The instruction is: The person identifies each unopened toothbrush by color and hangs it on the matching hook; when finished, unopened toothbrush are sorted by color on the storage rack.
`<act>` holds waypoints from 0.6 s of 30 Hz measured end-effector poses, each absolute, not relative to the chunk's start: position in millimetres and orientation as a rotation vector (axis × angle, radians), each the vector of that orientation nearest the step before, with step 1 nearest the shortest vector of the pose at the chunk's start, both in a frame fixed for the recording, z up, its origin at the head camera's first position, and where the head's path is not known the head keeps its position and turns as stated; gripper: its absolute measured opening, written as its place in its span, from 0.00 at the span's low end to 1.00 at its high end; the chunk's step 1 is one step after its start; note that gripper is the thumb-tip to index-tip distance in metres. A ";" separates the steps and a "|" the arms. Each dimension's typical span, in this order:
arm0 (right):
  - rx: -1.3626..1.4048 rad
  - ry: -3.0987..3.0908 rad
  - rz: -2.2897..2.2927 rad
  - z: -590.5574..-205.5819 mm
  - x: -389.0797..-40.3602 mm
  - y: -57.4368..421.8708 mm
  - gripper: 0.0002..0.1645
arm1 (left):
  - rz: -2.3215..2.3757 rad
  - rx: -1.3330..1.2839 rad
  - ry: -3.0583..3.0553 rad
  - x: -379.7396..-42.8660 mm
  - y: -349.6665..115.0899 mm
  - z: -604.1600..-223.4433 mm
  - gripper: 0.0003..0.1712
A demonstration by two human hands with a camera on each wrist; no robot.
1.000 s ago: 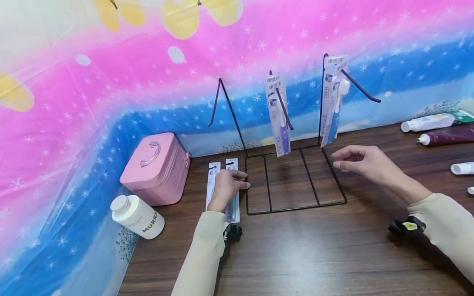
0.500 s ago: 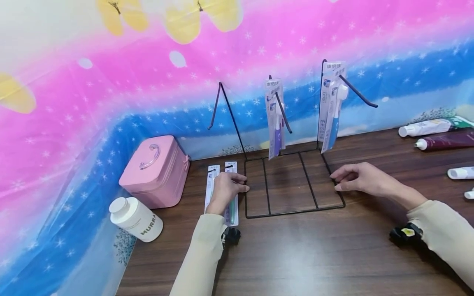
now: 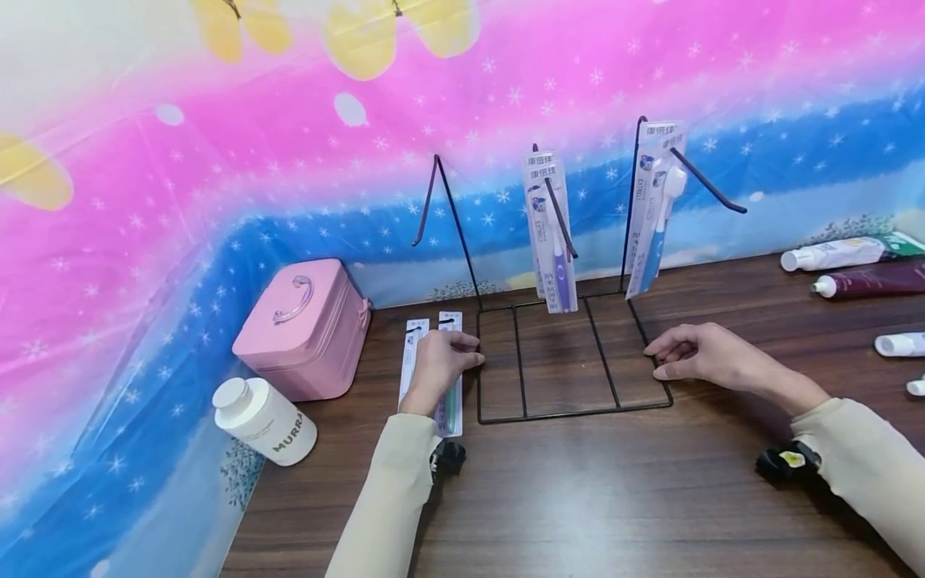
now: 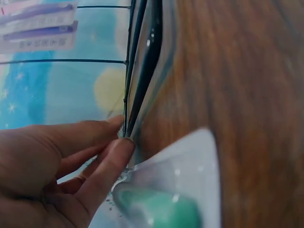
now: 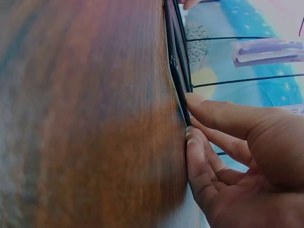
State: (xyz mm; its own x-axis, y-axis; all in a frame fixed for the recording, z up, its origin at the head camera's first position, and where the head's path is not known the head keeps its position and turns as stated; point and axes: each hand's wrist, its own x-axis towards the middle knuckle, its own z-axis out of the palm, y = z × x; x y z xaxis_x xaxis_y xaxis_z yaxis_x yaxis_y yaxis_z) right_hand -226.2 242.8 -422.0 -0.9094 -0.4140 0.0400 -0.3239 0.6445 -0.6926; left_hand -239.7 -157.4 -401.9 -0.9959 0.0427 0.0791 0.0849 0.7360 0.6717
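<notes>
A black wire display rack (image 3: pixel 571 413) stands on the wooden table, its three hooked uprights at the back. My left hand (image 3: pixel 438 365) pinches the left side wire of its base between thumb and fingers. On the opposite side wire, my right hand (image 3: pixel 711 357) does the same. Packaged purple toothbrushes (image 3: pixel 556 257) hang from the middle hook and packaged blue toothbrushes (image 3: pixel 654 233) from the right one. The left hook (image 3: pixel 425 209) carries nothing. Under and beside my left hand lie two more packaged toothbrushes, one with a green handle (image 3: pixel 452 409); the hand partly covers them.
Left of the hands stand a pink case (image 3: pixel 303 329) and a white bottle (image 3: pixel 267 421). Several tubes lie at the right, among them a dark red tube (image 3: pixel 867 281) and a white-capped tube (image 3: pixel 899 345). A patterned cloth (image 3: pixel 289 177) hangs behind the table.
My right hand has come down from beside the rack onto its right side wire. The hanging purple toothbrushes have swung. My left hand has stayed at the left side wire.
</notes>
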 end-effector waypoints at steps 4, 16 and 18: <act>-0.616 2.741 -1.129 -423.6 -225.6 241.4 0.21 | -1.079 -0.143 -2.822 -238.7 -158.1 -394.7 0.11; -0.630 2.741 -1.135 -424.8 -225.5 241.3 0.20 | -0.993 0.010 -2.666 -259.0 -177.1 -375.6 0.11; -0.634 2.735 -1.145 -425.3 -225.7 241.5 0.20 | -0.981 0.054 -2.689 -264.7 -179.6 -375.5 0.11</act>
State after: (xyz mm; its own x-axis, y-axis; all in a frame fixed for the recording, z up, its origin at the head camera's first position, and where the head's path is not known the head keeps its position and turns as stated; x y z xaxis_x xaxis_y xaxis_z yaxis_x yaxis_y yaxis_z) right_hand -225.7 241.5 -425.3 -0.9068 -0.4174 0.0586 -0.3345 0.6283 -0.7024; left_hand -264.7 -179.6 -375.5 -0.9605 -0.1295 0.2461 0.0594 0.7691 0.6364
